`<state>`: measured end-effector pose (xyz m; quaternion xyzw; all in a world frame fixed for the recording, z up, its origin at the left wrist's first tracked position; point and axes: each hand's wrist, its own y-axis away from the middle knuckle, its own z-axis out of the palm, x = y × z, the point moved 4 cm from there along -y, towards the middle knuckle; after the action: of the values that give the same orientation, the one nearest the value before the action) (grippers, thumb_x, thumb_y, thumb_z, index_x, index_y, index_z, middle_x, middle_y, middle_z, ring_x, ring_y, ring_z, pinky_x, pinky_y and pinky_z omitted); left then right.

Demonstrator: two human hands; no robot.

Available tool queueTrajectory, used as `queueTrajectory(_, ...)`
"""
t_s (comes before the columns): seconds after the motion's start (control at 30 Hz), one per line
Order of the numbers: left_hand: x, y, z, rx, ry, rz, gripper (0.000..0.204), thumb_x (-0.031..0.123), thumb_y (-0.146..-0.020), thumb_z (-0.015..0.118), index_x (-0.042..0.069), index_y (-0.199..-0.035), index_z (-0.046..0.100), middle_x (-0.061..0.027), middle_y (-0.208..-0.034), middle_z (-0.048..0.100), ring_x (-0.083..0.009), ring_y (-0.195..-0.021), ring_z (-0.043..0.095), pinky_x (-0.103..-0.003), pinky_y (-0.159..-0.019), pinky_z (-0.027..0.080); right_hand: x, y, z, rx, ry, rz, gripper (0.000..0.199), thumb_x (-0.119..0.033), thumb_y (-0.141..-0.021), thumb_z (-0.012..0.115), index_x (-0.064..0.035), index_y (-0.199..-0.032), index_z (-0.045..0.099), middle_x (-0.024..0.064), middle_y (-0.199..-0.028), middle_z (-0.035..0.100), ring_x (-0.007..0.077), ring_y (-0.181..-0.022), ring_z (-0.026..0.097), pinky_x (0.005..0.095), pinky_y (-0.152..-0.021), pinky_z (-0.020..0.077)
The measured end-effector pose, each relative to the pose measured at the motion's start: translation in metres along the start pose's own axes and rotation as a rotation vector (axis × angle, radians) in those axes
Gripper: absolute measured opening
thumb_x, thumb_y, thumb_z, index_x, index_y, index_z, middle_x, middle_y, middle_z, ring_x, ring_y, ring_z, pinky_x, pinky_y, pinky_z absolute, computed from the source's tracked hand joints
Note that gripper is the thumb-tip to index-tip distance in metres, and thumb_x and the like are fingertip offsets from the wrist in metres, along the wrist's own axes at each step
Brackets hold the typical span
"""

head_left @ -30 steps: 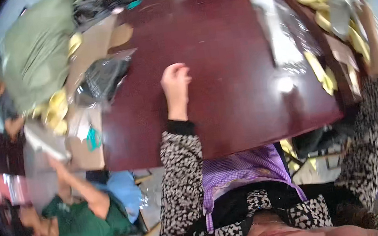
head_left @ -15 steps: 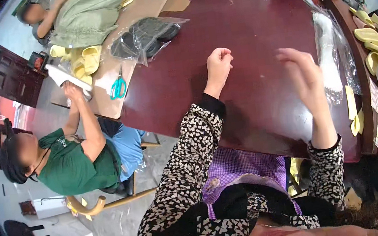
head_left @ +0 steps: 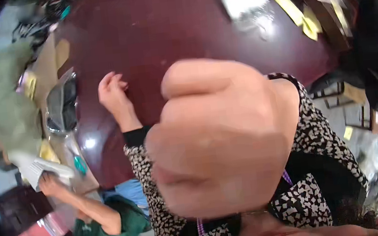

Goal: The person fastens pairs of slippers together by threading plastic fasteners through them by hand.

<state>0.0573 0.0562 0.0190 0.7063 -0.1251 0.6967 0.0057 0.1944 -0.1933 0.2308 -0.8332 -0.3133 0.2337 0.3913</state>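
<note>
My right hand (head_left: 222,135) fills the middle of the view, raised very close to the camera and blurred; its fingers look curled inward and no object shows in it. My left hand (head_left: 114,96) rests on the dark red table (head_left: 164,31) with its fingers bent, holding nothing I can see. Both my sleeves have a black and white pattern.
A person in a green top (head_left: 103,227) sits at the lower left, one hand near a white object (head_left: 44,166). Another person in pale green (head_left: 6,109) leans at the left edge. Clear plastic bags (head_left: 61,105) and yellow pieces (head_left: 301,17) lie on the table.
My right hand has come up from over the table to right in front of the camera. The view has tilted and swung; my left hand stays on the table.
</note>
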Motion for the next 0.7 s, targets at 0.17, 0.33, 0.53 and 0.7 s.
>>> queueTrajectory(0.17,-0.004,-0.006,-0.001,0.044,0.031,-0.080,0.015,0.004,-0.084,0.056,-0.002,-0.098,0.059,-0.0063,-0.077,0.061,-0.0084,-0.057,0.053,-0.020,-0.053,0.044,-0.021,0.012,0.003,-0.146,0.552,0.015,0.037,-0.025,-0.070,0.055,-0.0054,-0.100,0.065,0.0120,-0.085,0.062,0.0229,-0.069,0.058,0.0373,-0.063,0.0457)
queueTrajectory(0.33,-0.010,-0.004,0.019,-0.090,-0.051,-0.089,0.014,0.003,-0.086,0.056,-0.002,-0.098,0.059,-0.0074,-0.075,0.061,-0.0083,-0.056,0.051,-0.019,-0.053,0.043,-0.006,0.032,0.015,-0.150,0.472,0.153,0.035,-0.024,-0.069,0.056,-0.0060,-0.097,0.065,0.0115,-0.083,0.061,0.0226,-0.068,0.057,0.0368,-0.061,0.0453)
queueTrajectory(0.53,0.009,0.007,0.024,-0.266,0.053,-0.006,0.013,0.001,-0.085,0.055,-0.004,-0.097,0.059,-0.0086,-0.075,0.062,-0.0081,-0.056,0.050,-0.019,-0.054,0.042,-0.005,0.045,0.031,-0.082,0.328,0.219,0.031,-0.022,-0.067,0.057,-0.0068,-0.094,0.064,0.0106,-0.081,0.060,0.0220,-0.065,0.056,0.0361,-0.059,0.0448)
queueTrajectory(0.7,0.035,0.003,0.004,0.091,-0.111,0.362,0.013,0.000,-0.085,0.054,-0.005,-0.097,0.059,-0.0097,-0.080,0.062,-0.0100,-0.061,0.053,-0.020,-0.056,0.044,-0.005,0.051,0.039,-0.055,0.220,0.265,0.028,-0.020,-0.066,0.058,-0.0075,-0.091,0.064,0.0100,-0.078,0.059,0.0215,-0.063,0.055,0.0355,-0.058,0.0443)
